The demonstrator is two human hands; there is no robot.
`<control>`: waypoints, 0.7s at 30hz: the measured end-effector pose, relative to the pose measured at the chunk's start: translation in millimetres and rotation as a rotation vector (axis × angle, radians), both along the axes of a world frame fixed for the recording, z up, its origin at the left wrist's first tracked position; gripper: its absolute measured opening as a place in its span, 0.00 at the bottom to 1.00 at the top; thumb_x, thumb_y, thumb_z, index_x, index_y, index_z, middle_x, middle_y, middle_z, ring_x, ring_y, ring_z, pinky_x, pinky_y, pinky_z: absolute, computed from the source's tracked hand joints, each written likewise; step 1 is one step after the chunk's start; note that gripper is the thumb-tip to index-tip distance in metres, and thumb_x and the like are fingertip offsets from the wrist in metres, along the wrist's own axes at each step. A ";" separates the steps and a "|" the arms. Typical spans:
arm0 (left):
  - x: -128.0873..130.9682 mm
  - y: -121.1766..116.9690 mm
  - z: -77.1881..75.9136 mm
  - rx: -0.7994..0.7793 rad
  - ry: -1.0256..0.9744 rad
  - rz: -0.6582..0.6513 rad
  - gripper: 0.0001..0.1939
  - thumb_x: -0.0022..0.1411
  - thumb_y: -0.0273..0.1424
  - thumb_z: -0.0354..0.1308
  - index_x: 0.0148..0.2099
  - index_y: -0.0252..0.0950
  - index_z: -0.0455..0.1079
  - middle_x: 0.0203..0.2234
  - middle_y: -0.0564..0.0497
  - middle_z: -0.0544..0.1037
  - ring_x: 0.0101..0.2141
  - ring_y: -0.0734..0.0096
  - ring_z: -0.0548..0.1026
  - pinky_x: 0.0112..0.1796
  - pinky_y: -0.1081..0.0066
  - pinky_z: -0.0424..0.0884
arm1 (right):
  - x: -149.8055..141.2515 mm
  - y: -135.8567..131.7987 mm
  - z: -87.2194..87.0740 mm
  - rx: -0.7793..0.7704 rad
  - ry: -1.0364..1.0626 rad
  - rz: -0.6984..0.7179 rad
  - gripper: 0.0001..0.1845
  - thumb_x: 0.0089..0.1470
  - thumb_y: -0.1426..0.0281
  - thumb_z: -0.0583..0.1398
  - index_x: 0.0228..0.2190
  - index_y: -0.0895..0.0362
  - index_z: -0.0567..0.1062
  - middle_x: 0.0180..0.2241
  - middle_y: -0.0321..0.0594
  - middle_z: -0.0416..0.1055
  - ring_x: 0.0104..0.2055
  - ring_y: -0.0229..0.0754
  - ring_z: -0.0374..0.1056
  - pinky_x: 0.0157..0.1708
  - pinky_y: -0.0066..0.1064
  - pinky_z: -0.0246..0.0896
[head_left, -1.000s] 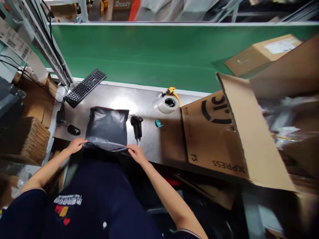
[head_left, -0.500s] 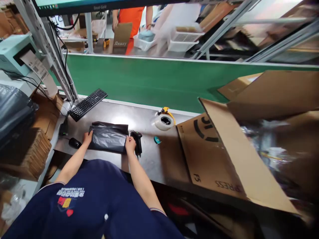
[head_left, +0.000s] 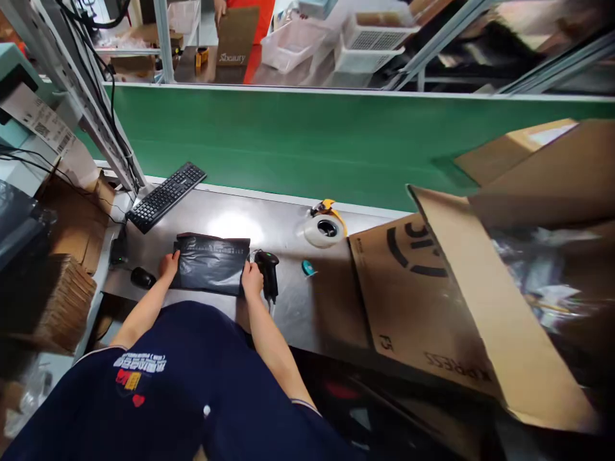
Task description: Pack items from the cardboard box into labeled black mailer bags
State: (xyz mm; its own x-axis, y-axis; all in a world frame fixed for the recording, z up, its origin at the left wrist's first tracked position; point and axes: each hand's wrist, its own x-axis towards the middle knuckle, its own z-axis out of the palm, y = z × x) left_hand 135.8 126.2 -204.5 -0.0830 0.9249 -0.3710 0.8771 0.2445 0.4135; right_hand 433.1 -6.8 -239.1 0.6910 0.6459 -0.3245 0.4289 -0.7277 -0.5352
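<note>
Plastic bag (head_left: pixel 209 264): black, pale sheen streaks. Keyboard (head_left: pixel 166 196), mouse (head_left: pixel 143 277), scanner (head_left: pixel 268 274): black. Long panel (head_left: pixel 288 137): green, white edging. Tape roll (head_left: pixel 315 234): whitish, yellow at rim. Small object (head_left: pixel 307 267): teal. Large carton (head_left: pixel 408 304): brown, black print. Shirt (head_left: pixel 177 390): navy, white lettering (head_left: pixel 140 363), red-and-yellow patch (head_left: pixel 129 379), red heart (head_left: pixel 138 400). Paper label (head_left: pixel 50 131): white, black barcodes. Plastic inside carton (head_left: pixel 548 262): blurred, probably clear with some white.
</note>
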 end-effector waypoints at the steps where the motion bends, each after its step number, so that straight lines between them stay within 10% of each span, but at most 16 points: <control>1: -0.7 -3.1 2.4 0.020 0.004 -0.003 0.32 0.79 0.48 0.45 0.56 0.27 0.81 0.51 0.25 0.84 0.56 0.35 0.81 0.54 0.47 0.76 | 0.2 -3.1 4.8 -0.019 -0.006 0.010 0.33 0.73 0.52 0.48 0.55 0.63 0.80 0.41 0.66 0.81 0.46 0.66 0.80 0.50 0.57 0.73; 6: 24.8 -22.9 12.0 0.266 0.014 -0.272 0.39 0.78 0.46 0.49 0.81 0.29 0.50 0.80 0.32 0.50 0.78 0.39 0.49 0.74 0.39 0.51 | -36.8 4.9 32.7 0.178 -0.258 0.314 0.35 0.73 0.55 0.50 0.70 0.64 0.67 0.72 0.68 0.62 0.75 0.72 0.56 0.71 0.66 0.53; 10: 64.2 -21.6 -0.4 0.291 0.050 -0.661 0.36 0.77 0.42 0.51 0.81 0.41 0.53 0.81 0.41 0.47 0.79 0.37 0.41 0.73 0.28 0.38 | -79.9 40.5 34.0 0.219 -0.292 0.698 0.31 0.74 0.62 0.50 0.72 0.54 0.66 0.77 0.52 0.56 0.80 0.64 0.48 0.76 0.70 0.38; 18: 36.0 -3.0 -17.8 0.203 0.097 -0.660 0.46 0.73 0.48 0.57 0.82 0.34 0.47 0.81 0.34 0.41 0.79 0.34 0.38 0.73 0.28 0.38 | 19.2 13.9 14.5 0.211 -0.417 0.245 0.36 0.74 0.63 0.45 0.74 0.70 0.57 0.73 0.68 0.59 0.77 0.69 0.52 0.74 0.72 0.42; 21: 41.9 -9.3 -10.5 0.218 0.110 -0.670 0.47 0.74 0.51 0.55 0.83 0.33 0.44 0.81 0.34 0.39 0.79 0.34 0.36 0.73 0.28 0.36 | 7.7 6.2 19.8 0.265 -0.445 0.286 0.36 0.72 0.66 0.45 0.76 0.66 0.55 0.75 0.64 0.57 0.79 0.66 0.49 0.76 0.70 0.39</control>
